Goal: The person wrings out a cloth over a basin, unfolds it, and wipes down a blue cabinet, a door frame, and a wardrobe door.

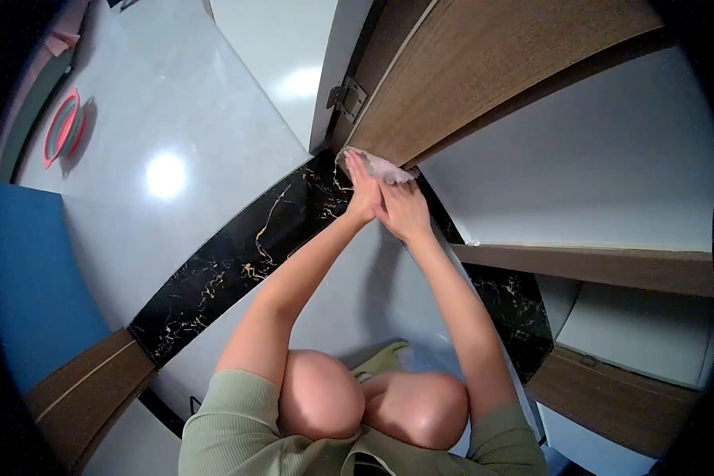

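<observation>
A pinkish-white cloth [387, 169] with a greyish, frayed-looking edge lies against the lower end of a brown wooden cabinet panel [452, 79], just above a black marble strip [238, 258] with gold veins. My left hand [362, 189] presses on the cloth's left part, its fingers stretched out and close together. Beside it, my right hand [406, 209] is at the cloth's right part, with its fingers bent over the edge and their tips partly hidden. The two hands touch near the thumbs.
A metal hinge [347, 99] sits on the panel's left edge. To the right are a wooden shelf edge [595, 266] and a lower drawer [603, 401]. A red and grey collapsible basin [63, 129] stands on the glossy pale surface at the left, near a blue panel [44, 278].
</observation>
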The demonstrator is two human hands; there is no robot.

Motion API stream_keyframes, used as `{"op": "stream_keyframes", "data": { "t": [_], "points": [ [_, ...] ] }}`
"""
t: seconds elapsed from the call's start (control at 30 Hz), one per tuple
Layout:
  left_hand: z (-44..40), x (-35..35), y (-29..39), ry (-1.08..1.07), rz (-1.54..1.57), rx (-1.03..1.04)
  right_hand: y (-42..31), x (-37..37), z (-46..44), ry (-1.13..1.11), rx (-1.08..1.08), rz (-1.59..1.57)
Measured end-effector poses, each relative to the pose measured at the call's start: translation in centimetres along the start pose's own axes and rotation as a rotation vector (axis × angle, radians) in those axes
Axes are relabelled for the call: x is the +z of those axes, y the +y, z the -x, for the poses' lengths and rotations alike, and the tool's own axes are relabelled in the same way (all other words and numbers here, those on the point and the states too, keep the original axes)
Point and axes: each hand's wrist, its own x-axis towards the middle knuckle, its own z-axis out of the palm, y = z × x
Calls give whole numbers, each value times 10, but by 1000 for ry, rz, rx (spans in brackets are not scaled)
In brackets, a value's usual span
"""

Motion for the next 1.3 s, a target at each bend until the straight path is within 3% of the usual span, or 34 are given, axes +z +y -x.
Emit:
{"op": "stream_keyframes", "data": {
  "t": [0.03, 0.07, 0.1, 0.17, 0.27, 0.3, 0.4, 0.5, 0.7, 1.0, 1.13, 1.2, 1.27, 1.3],
  "points": [
    [-1, 2, 9, 48, 49, -19, 0, -2, 2, 7, -3, 9],
    [-6, 1, 20, 113, 18, 125, 0, -11, 0, -94, 43, 14],
    [-11, 0, 33, 183, -21, 265, 6, -10, -1, 58, 9, 19],
    [-22, -18, 75, 149, 0, 227, 18, -5, 3, 350, -43, 21],
    [-39, -44, 134, 133, 131, 200, 25, -16, -7, 404, -27, -232],
    [-39, -45, 131, 121, 130, 226, 25, -18, -9, 372, -40, -244],
    [-34, -46, 121, 60, 133, 267, -7, -14, -13, 400, 201, -720],
    [-23, -36, 103, 56, 108, 245, -20, 15, -3, 355, 287, -1097],
    [5, -11, 36, 24, -4, 192, -33, 66, 19, 304, 497, -1379],
    [27, 22, -36, -141, 1, -251, -38, 83, 20, 209, 683, -1681],
    [34, 56, -90, -128, 290, -474, -28, 103, 23, 118, 781, -1881],
    [33, 41, -90, -285, 533, -589, -27, 102, 19, 77, 890, -1958],
    [32, 15, -68, -364, 847, -836, -23, 95, 16, 1, 981, -1962],
    [22, -14, -27, -458, 889, -854, -23, 89, 15, -38, 1025, -1962]
  ]
}}
